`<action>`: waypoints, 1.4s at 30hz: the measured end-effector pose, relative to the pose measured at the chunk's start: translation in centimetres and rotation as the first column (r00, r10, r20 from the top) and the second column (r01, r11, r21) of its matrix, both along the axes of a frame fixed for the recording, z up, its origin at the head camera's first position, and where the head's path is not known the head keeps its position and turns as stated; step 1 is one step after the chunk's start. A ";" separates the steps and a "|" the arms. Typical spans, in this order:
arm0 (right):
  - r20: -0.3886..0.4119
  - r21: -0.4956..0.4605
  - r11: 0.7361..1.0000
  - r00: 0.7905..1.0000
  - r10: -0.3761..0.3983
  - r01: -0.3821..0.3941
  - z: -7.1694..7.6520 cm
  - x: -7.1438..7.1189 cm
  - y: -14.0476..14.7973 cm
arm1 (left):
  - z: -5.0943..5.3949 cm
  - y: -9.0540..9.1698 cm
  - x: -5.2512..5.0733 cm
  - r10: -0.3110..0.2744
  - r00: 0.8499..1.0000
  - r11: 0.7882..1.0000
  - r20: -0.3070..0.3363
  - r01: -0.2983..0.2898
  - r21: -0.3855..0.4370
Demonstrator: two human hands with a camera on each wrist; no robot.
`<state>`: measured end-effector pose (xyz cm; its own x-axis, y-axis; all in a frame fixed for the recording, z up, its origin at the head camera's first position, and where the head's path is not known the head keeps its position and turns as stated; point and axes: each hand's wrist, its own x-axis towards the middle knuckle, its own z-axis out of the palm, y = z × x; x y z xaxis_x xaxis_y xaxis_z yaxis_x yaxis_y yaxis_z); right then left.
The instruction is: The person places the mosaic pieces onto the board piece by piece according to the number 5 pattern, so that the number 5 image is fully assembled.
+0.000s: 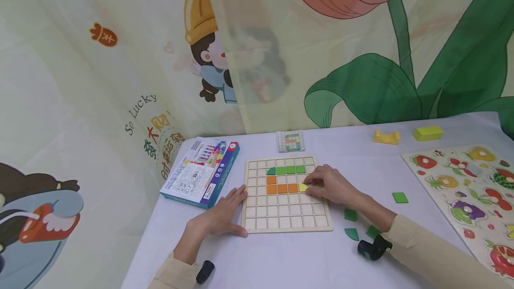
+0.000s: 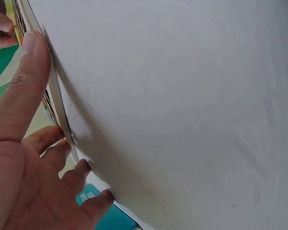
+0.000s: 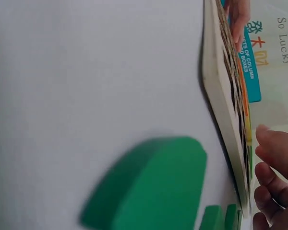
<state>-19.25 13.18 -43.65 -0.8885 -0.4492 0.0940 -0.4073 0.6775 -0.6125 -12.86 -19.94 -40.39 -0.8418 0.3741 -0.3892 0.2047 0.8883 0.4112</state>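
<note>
A wooden grid board [image 1: 289, 225] lies on the table with a green row and several orange squares [image 1: 282, 188] in its cells. At the right end of the lower orange row, my right hand [image 1: 335, 186] pinches a small yellow piece [image 1: 303, 187] with thumb and fingertips. The right wrist view shows that hand [image 3: 278, 177] with bent fingers beside the board's edge [image 3: 223, 105]. My left hand [image 1: 218, 217] rests spread against the board's left side; in the left wrist view its thumb and fingers [image 2: 33, 167] touch the edge [image 2: 57, 96].
Loose green pieces [image 1: 350, 214] lie right of the board, one lighter green square [image 1: 400, 197] farther right. A boxed set [image 1: 201, 171] is at the left, a small pattern card [image 1: 291, 141] behind the board. Yellow blocks [image 1: 428, 133] and a fruit sheet [image 1: 449, 182] are at the right.
</note>
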 end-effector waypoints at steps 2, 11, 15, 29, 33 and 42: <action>0.013 -0.008 1.000 1.000 -0.006 0.006 0.1 -0.2 0.2 | 0.0 0.0 0.0 0.002 1.000 1.000 0.000 -0.002 0.004; -0.001 0.015 1.000 1.000 0.020 -0.020 -0.4 -0.2 0.3 | 0.0 0.0 0.0 -0.001 1.000 1.000 -0.004 0.001 0.004; 0.006 0.002 1.000 1.000 0.004 -0.004 0.0 -0.2 0.7 | 0.0 0.1 0.0 -0.007 1.000 1.000 -0.002 0.007 0.009; 0.040 0.035 0.997 0.997 -0.063 0.062 1.6 0.2 7.8 | 0.1 -0.1 0.0 -0.017 1.000 1.000 -0.008 0.017 0.008; 0.055 0.030 0.999 0.998 -0.034 0.033 0.9 0.1 8.6 | 0.1 -0.2 -0.1 -0.015 1.000 1.000 -0.006 0.015 0.005; 0.110 0.042 0.999 0.994 0.003 -0.008 -0.1 -0.6 8.3 | 0.2 0.1 0.1 -0.006 1.000 1.000 -0.002 0.006 0.017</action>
<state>-19.89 21.51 -43.78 -0.8898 -0.4558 -0.0230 -0.3433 0.7018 -0.6241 -12.80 -19.86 -40.24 -0.8403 0.3855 -0.3812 0.2103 0.8798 0.4262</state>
